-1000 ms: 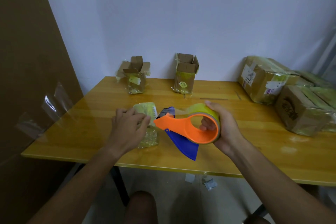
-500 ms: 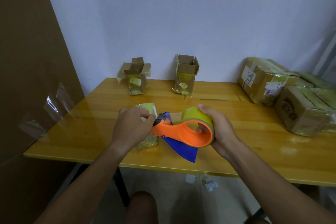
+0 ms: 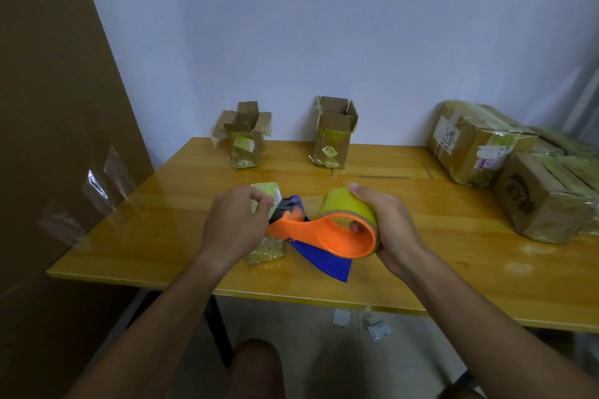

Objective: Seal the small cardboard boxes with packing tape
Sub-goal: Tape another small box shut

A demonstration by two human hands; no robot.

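My right hand (image 3: 393, 230) grips an orange tape dispenser (image 3: 327, 235) with a yellow tape roll (image 3: 348, 207) and a blue blade guard (image 3: 324, 261), held just above the table. My left hand (image 3: 235, 225) has its fingers curled at the dispenser's nose, pinching at the tape end there. Under that hand lies a small box wrapped in yellowish tape (image 3: 265, 246). Two small cardboard boxes stand with flaps open at the back: one on the left (image 3: 246, 139), one in the middle (image 3: 334, 136).
The wooden table (image 3: 453, 236) holds several larger taped boxes (image 3: 479, 142) at the right. A tall brown cardboard sheet (image 3: 48, 107) with clear tape strips stands at the left. Paper scraps (image 3: 372, 327) lie on the floor under the table.
My left hand lifted off the small wrapped box and came to the dispenser's nose. The dispenser tilted flatter and shifted slightly left.
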